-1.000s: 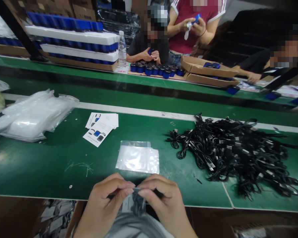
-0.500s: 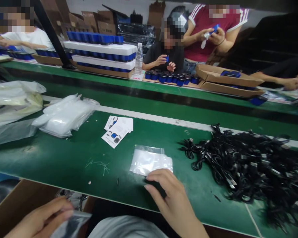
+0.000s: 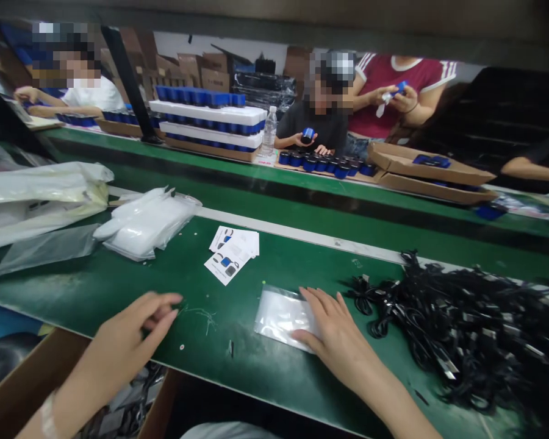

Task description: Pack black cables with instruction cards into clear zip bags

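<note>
My right hand (image 3: 332, 323) lies on the right side of a small stack of clear zip bags (image 3: 281, 314), its thumb and fingers spread over the plastic. My left hand (image 3: 135, 329) hovers above the green tabletop near the front edge, empty, with thumb and fingers apart. Below it an open cardboard box (image 3: 41, 372) holds several bagged dark items (image 3: 135, 396). Beyond the zip bags lie printed cards (image 3: 229, 259) showing pictures of a blue device. To the right spreads a large heap of black USB cables (image 3: 476, 329).
At the left are bundles of white plastic bags (image 3: 149, 222) and a larger plastic sack (image 3: 50, 189). Across the bench, co-workers handle blue items beside stacked trays (image 3: 210, 131), a bottle (image 3: 269, 131) and cardboard trays (image 3: 430, 177). A metal post (image 3: 128, 85) rises at the far left.
My left hand has let go of the small filled bag over the box and risen above the table. My right hand has moved onto the zip bags. The view has shifted slightly.
</note>
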The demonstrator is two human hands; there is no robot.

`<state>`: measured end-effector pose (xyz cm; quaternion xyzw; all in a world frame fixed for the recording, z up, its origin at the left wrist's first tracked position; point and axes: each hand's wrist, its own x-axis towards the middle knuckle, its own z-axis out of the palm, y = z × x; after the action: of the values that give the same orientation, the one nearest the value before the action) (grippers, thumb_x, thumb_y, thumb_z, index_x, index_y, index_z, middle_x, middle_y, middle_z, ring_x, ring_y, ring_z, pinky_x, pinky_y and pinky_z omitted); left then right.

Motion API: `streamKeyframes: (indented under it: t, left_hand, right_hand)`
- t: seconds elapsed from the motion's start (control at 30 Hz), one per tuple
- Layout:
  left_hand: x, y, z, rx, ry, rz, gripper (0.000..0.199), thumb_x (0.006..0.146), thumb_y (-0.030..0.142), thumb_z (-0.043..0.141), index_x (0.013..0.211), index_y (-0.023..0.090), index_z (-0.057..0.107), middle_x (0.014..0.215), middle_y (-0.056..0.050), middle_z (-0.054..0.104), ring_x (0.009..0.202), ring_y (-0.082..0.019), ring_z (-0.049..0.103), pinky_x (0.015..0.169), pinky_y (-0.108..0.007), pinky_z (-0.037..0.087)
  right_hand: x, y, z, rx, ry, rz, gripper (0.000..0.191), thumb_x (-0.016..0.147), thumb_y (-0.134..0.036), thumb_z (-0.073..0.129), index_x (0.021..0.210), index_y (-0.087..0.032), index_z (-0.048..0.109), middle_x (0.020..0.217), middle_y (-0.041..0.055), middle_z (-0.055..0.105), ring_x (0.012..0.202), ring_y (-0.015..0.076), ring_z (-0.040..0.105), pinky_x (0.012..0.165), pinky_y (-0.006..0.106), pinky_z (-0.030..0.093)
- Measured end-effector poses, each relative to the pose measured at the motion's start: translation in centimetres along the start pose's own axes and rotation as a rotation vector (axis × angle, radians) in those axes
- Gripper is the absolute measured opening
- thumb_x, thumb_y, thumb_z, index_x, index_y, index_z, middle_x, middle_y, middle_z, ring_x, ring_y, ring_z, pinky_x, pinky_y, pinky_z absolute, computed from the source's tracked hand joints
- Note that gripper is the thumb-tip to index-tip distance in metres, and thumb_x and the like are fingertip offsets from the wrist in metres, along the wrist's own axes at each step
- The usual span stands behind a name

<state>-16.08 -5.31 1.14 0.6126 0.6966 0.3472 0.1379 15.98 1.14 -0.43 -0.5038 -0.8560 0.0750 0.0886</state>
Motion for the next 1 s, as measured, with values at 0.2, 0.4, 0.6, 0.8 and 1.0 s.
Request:
streamKeyframes:
  t: [0.2, 0.4, 0.6, 0.8, 1.0]
  left_hand:
    - [7.3, 4.0, 5.6, 0.545, -0.032, 0.186, 0.067, 0.075, 0.050, 0.058, 0.125, 0.007, 0.045, 0.117, -0.019, 0.056, 0.101, -0.032, 0.056, 0.079, -0.041, 0.050]
    - [8.3, 4.2, 7.3, 0.613, -0.035, 0.247, 0.067, 0.074, 0.032, 0.062, 0.133, 0.012, 0.038, 0.132, -0.022, 0.045, 0.095, -0.035, 0.061, 0.078, -0.046, 0.049]
    - [8.6, 3.8, 6.4, 0.604, -0.042, 0.366, 0.063, 0.073, 0.016, 0.060, 0.133, 0.016, 0.039, 0.128, -0.019, 0.049, 0.103, -0.034, 0.058, 0.100, -0.057, 0.029]
    - [11.2, 3.7, 6.0, 0.474, -0.057, 0.482, 0.054, 0.077, 0.012, 0.056, 0.129, 0.020, 0.043, 0.131, -0.015, 0.048, 0.119, -0.032, 0.047, 0.106, -0.062, 0.010]
    - [11.9, 2.7, 4.9, 0.203, 0.036, 0.338, 0.028, 0.085, 0.030, 0.047, 0.110, 0.018, 0.049, 0.091, -0.005, 0.062, 0.088, -0.021, 0.061, 0.084, -0.038, 0.048]
  right_hand:
    - [0.2, -0.5, -0.5, -0.054, -0.021, 0.003, 0.056, 0.081, -0.030, 0.060, 0.132, -0.012, 0.043, 0.131, 0.0181, 0.050, 0.124, 0.0339, 0.042, 0.104, 0.058, 0.028]
    - [0.2, -0.7, -1.1, -0.041, -0.111, -0.008, 0.055, 0.084, -0.028, 0.055, 0.135, -0.014, 0.039, 0.136, 0.0157, 0.045, 0.129, 0.0314, 0.037, 0.107, 0.057, 0.024]
    - [1.2, -1.1, -2.3, 0.031, -0.225, -0.064, 0.053, 0.084, -0.028, 0.055, 0.134, -0.018, 0.042, 0.138, 0.0140, 0.044, 0.130, 0.0298, 0.035, 0.108, 0.056, 0.021]
    - [3.4, -2.0, -3.6, 0.114, -0.265, -0.152, 0.047, 0.084, -0.028, 0.059, 0.129, -0.019, 0.047, 0.134, 0.0144, 0.047, 0.127, 0.0276, 0.040, 0.109, 0.054, 0.021]
    - [8.7, -3.4, -3.8, 0.143, -0.144, -0.326, 0.042, 0.085, -0.028, 0.059, 0.123, -0.014, 0.051, 0.122, 0.0142, 0.055, 0.115, 0.0259, 0.051, 0.106, 0.048, 0.030]
